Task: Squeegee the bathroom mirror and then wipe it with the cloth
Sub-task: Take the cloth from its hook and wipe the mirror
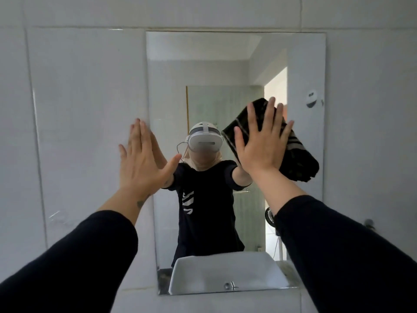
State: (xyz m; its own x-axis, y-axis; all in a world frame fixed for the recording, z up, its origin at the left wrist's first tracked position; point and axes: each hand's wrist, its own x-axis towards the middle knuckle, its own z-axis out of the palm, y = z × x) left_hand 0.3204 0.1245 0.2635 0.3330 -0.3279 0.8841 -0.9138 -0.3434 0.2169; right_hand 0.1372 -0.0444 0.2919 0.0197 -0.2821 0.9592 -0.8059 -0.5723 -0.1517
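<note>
On mirror point(300, 64): dark striped cloth point(300, 161), folded.

Mirror point(225, 71) on white tiled wall point(79, 86)

Cloth point(293, 152) on mirror point(225, 71) right, sink point(203, 269) seemingly below

Both arms reach straight out and up, in dark sleeves pulled back from the wrists. The left hand point(144, 159) is flat and open, fingers together, thumb sticking out (a small dark mark shows on its wrist). The right hand point(262, 143) is open too, fingers spread wide.
</note>
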